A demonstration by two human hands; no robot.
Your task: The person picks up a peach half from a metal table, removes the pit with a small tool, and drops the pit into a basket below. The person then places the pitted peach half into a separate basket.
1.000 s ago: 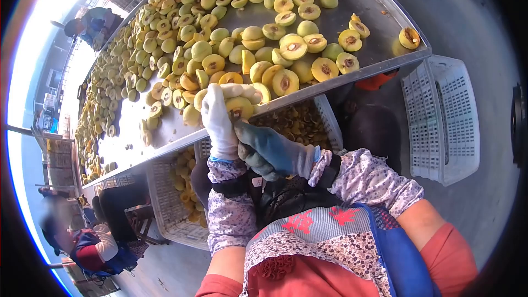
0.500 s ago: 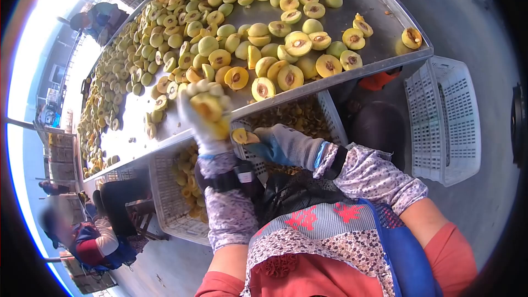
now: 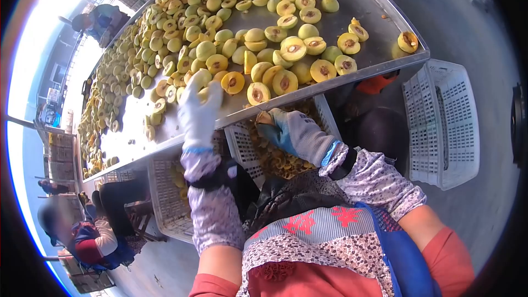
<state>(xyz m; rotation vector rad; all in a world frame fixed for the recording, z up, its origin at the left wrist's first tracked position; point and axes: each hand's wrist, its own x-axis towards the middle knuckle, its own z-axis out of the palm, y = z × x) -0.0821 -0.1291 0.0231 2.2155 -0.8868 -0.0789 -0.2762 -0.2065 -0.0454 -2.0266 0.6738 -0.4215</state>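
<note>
Halved yellow-green stone fruit [image 3: 285, 81], which look like peaches, lie cut side up along the near edge of the metal table [image 3: 379, 49]. My left hand [image 3: 199, 113], in a white glove, reaches over this edge among the halves, its fingers apart around a fruit half; motion blur hides whether they touch it. My right hand [image 3: 300, 136], in a grey and blue glove, is closed below the edge, with a small brownish-orange piece [image 3: 265, 118] at its fingertips that I cannot make out. Beneath it stands a crate [image 3: 245, 146] with yellow fruit scraps.
Another white crate [image 3: 168, 201] with fruit stands under the table to the left. On the right is a white plastic basket [image 3: 440, 126]. A seated person [image 3: 93, 242] is at lower left, another person [image 3: 102, 22] beyond the table. Fruit piles [image 3: 159, 49] cover the table's far left.
My left hand, which had yellow fruit in it, has moved to the table edge without that fruit. The yellow piece at my right hand is gone from view; that hand has shifted slightly up.
</note>
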